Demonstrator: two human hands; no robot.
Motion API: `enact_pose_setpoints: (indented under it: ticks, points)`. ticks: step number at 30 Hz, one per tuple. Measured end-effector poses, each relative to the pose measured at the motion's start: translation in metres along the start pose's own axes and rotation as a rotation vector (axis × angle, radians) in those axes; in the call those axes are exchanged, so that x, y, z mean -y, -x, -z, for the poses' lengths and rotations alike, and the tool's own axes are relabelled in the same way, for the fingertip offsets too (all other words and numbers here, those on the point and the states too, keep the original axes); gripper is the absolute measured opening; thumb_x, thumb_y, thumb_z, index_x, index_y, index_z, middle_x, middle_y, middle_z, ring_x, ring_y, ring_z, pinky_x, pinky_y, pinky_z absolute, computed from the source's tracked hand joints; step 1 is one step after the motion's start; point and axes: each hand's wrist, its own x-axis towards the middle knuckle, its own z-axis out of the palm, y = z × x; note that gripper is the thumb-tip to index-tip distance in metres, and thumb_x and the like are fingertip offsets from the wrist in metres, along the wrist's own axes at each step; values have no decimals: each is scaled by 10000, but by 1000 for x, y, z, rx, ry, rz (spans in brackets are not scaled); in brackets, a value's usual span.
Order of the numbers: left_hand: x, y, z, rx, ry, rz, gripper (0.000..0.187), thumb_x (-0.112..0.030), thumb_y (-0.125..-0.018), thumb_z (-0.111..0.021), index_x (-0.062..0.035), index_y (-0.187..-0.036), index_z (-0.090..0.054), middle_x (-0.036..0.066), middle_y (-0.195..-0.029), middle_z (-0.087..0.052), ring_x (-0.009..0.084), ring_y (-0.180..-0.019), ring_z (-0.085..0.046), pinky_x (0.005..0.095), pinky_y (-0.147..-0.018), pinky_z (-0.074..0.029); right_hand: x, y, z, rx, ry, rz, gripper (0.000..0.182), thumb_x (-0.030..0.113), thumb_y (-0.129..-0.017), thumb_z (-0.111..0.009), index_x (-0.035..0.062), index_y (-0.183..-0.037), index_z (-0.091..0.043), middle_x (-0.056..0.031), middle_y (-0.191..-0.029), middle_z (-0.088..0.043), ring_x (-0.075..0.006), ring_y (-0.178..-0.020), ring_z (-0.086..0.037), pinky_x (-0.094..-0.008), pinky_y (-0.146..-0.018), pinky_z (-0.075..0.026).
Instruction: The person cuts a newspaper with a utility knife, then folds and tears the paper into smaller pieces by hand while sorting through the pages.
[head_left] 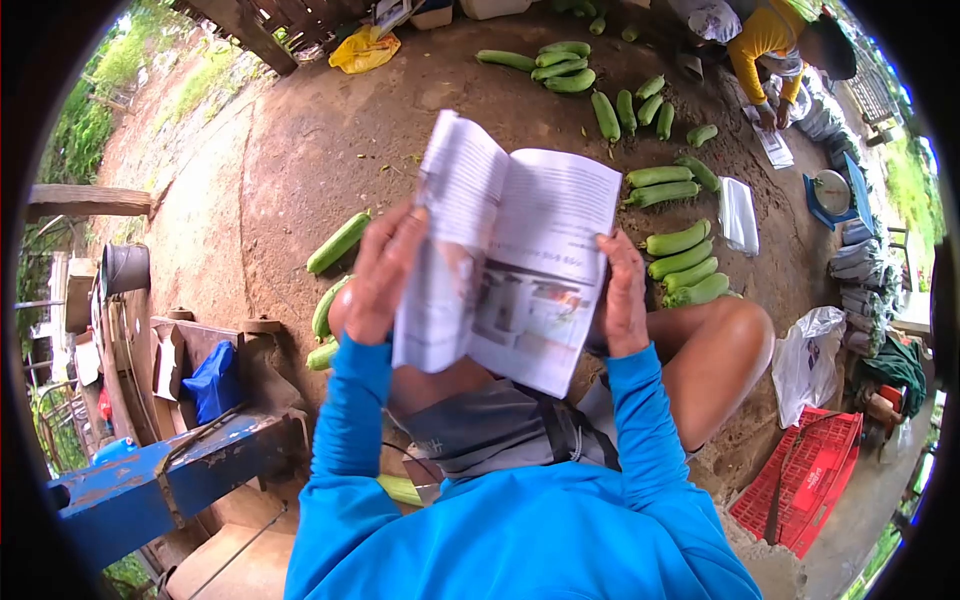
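Note:
An open magazine [540, 250] with printed text and pictures is held up over my lap, its pages spread. My left hand [385, 265] grips its left side, the thumb over the page edge. At the right edge, my right hand [625, 290] holds the pages between thumb and fingers. Long green vegetables lie on the dirt floor about me: one [339, 243] just left of my left hand, and a group [685, 262] to the right of my right hand. A white stack of sheets or bags [738, 216] rests beside the vegetables on the right.
A person in a yellow top [762, 50] bends over papers [770, 140] at the upper right. A red crate [800, 480] and a plastic bag [806, 362] stand at the right. Blue scale [835, 195], wrapped bundles behind it. A blue beam [180, 480] is at the lower left.

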Motion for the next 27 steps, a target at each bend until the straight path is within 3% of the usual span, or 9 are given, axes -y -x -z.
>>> enact_pose_setpoints:
  ticks: [3, 5, 7, 16, 17, 21, 22, 24, 27]
  points:
    - [9, -59, 35, -17, -27, 278, 400, -264, -992, -603, 53, -1235, -630, 28, -953, -651, 105, -916, -557, 242, -829, -446, -35, -29, 49, -306, -140, 3, 185, 247, -903, -671, 66, -913, -632, 0, -881, -611, -104, -883, -594, -267, -830, -476]
    - [16, -91, 58, 58, -210, 375, 383, -310, -967, -613, 31, -1129, -673, 3, -932, -639, 114, -857, -535, 262, -791, -428, -30, -37, 58, -217, -127, 25, 170, 233, -897, -673, 72, -882, -622, 4, -878, -610, -99, -861, -581, -268, -817, -471]
    - [36, -118, 79, 102, -247, 365, 387, -328, -963, -605, 19, -1119, -673, -1, -931, -636, 112, -848, -526, 271, -780, -424, -35, -47, 69, -141, -142, 35, 167, 198, -887, -672, 86, -796, -588, 21, -852, -602, -85, -794, -544, -271, -778, -460]
    - [126, -135, 91, 145, -447, 509, 422, -385, -952, -603, -5, -1132, -644, 39, -971, -614, 142, -895, -534, 273, -818, -430, -84, -79, 113, -191, -51, -88, 165, 227, -892, -693, 98, -826, -615, 16, -852, -621, -105, -802, -594, -293, -774, -496]
    - [174, -134, 116, 233, -436, 328, 355, -379, -969, -589, -32, -1023, -640, 5, -879, -568, 118, -823, -494, 276, -730, -411, -98, -85, 122, -182, -39, -73, 160, 219, -894, -697, 97, -826, -619, 21, -844, -615, -97, -806, -589, -281, -774, -485]
    - [235, -116, 116, 275, -420, 556, 319, -349, -980, -579, -59, -850, -554, -47, -743, -420, 89, -710, -393, 298, -600, -342, -148, -97, 152, -255, 109, -78, 177, 216, -913, -703, 116, -816, -593, 50, -802, -562, -60, -787, -536, -249, -745, -433]
    - [249, -105, 114, 247, -415, 457, 331, -335, -979, -568, -30, -850, -564, -40, -741, -472, 102, -713, -432, 326, -608, -372, -158, -100, 159, -264, 145, -103, 187, 221, -918, -701, 118, -813, -585, 50, -799, -558, -60, -780, -533, -251, -735, -429]
    - [284, -84, 104, 131, -456, 458, 366, -343, -964, -551, 2, -840, -559, 31, -733, -550, 158, -706, -488, 380, -630, -405, -171, -104, 166, -293, 132, -136, 200, 230, -923, -701, 119, -810, -580, 52, -803, -565, -59, -789, -538, -258, -726, -424]
    - [311, -70, 103, 272, -726, 488, 415, -386, -931, -529, 18, -844, -545, 203, -726, -560, 274, -698, -550, 442, -655, -423, -189, -104, 189, -352, 96, -229, 178, 242, -901, -728, 117, -853, -610, 46, -848, -599, -70, -827, -560, -262, -749, -429]
